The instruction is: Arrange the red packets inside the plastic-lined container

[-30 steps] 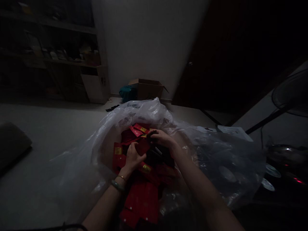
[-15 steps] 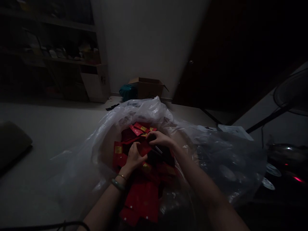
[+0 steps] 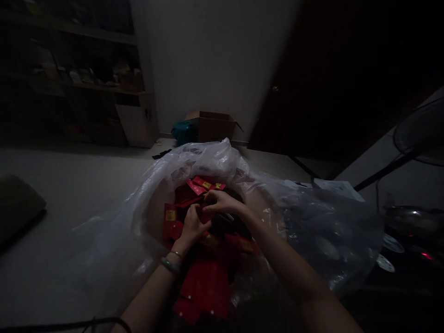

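Note:
My left hand [image 3: 194, 226], with a bangle and a thin bracelet on its wrist, is closed on a small red packet [image 3: 206, 216]. My right hand [image 3: 222, 202] reaches in from the right, its fingers pinched at the top of that same packet, so the two hands nearly touch. Beneath them, loose red packets [image 3: 204, 286] with gold patches are heaped inside a large clear plastic bag [image 3: 215, 159]. Just under my right wrist lies something dark with a pale strip [image 3: 229, 217], too dim to name.
An open cardboard box [image 3: 217, 126] and a teal bag [image 3: 183, 133] stand against the wall. Shelves [image 3: 100, 85] fill the left back. On the right are a fan [image 3: 423, 132], a dark surface with a metal pot [image 3: 412, 217], and a small red light. A cushion-like shape [image 3: 21, 208] lies left.
My right hand has moved left and closer to my left hand, over the red packet. The packet shows less between the hands. My left hand has barely moved.

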A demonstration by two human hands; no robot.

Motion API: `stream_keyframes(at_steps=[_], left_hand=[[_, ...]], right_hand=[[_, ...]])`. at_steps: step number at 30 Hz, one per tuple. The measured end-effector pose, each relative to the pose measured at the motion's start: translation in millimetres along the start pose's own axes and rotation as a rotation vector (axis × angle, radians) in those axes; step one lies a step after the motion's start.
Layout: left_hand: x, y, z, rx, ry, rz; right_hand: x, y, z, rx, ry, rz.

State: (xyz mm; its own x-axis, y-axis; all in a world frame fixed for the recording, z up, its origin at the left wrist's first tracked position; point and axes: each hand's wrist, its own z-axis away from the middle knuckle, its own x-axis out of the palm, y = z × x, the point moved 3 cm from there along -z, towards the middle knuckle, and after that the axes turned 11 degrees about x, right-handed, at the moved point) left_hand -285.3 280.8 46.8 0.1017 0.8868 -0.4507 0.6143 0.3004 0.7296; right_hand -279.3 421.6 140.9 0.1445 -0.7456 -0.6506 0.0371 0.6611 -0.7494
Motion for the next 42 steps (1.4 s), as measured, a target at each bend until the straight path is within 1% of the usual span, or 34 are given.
stream_keyframes(at_steps=[2, 4, 6, 9, 11, 13, 16, 18, 21, 23, 24, 26, 27, 28, 29, 31, 32, 33, 34, 36, 38, 42], left_hand=[[0.2, -1, 0, 0.010, 0.005, -0.015], [0.3, -2, 0, 0.018, 0.009, -0.023], [0.1, -2, -1, 0.024, 0.012, -0.035], [-1.2, 0, -3, 0.038, 0.009, -0.098], [-2.8, 3, -3, 0.039, 0.003, -0.158], [-4.5, 5, -4, 0.026, -0.005, -0.196], [-6.3, 7, -3, -0.021, -0.027, -0.184], [-6.7, 8, -3, -0.057, -0.045, -0.147], [-7.0, 7, -3, -0.103, -0.054, -0.085], [-7.7, 6, -4, -0.128, -0.029, -0.061], [-8.1, 6, -4, -0.138, -0.012, -0.056], [-8.9, 5, -5, -0.157, 0.020, -0.059], [-9.2, 4, -5, -0.162, 0.033, -0.060], [-9.5, 4, -5, -0.166, 0.044, -0.062], [-9.6, 4, -5, -0.169, 0.051, -0.062], [-9.9, 4, -4, -0.172, 0.060, -0.060], [-10.1, 4, -4, -0.172, 0.063, -0.062], [-10.3, 4, -4, -0.173, 0.066, -0.065], [-10.5, 4, -4, -0.174, 0.070, -0.070], [-10.9, 4, -4, -0.172, 0.078, -0.071], [-11.2, 4, -4, -0.176, 0.085, -0.075], [-11.8, 5, -4, -0.175, 0.094, -0.088]], right_hand=[[4, -3, 1, -0.027, -0.061, 0.005], [8, -6, 1, -0.056, -0.088, 0.008], [8, -10, 2, -0.067, -0.061, -0.022], [6, -12, 3, -0.063, -0.036, -0.146], [3, -10, 4, -0.021, -0.061, -0.255], [1, -6, 5, 0.057, -0.082, -0.354], [4, 1, 5, 0.148, -0.098, -0.432], [8, 2, 4, 0.163, -0.086, -0.432], [10, 1, 0, 0.136, -0.068, -0.447], [7, 3, -4, 0.112, -0.017, -0.491], [3, 5, -7, 0.108, 0.050, -0.511], [-5, 15, -13, 0.126, 0.236, -0.499], [-7, 22, -15, 0.141, 0.309, -0.450], [-7, 29, -18, 0.158, 0.341, -0.375], [-3, 36, -20, 0.159, 0.309, -0.275], [15, 48, -24, 0.121, 0.116, -0.086], [26, 53, -25, 0.072, 0.023, -0.011], [37, 56, -25, 0.027, -0.056, 0.064], [47, 60, -26, 0.002, -0.103, 0.133], [66, 65, -29, -0.018, -0.151, 0.241], [78, 67, -34, -0.013, -0.159, 0.289], [88, 69, -42, 0.006, -0.168, 0.298]])
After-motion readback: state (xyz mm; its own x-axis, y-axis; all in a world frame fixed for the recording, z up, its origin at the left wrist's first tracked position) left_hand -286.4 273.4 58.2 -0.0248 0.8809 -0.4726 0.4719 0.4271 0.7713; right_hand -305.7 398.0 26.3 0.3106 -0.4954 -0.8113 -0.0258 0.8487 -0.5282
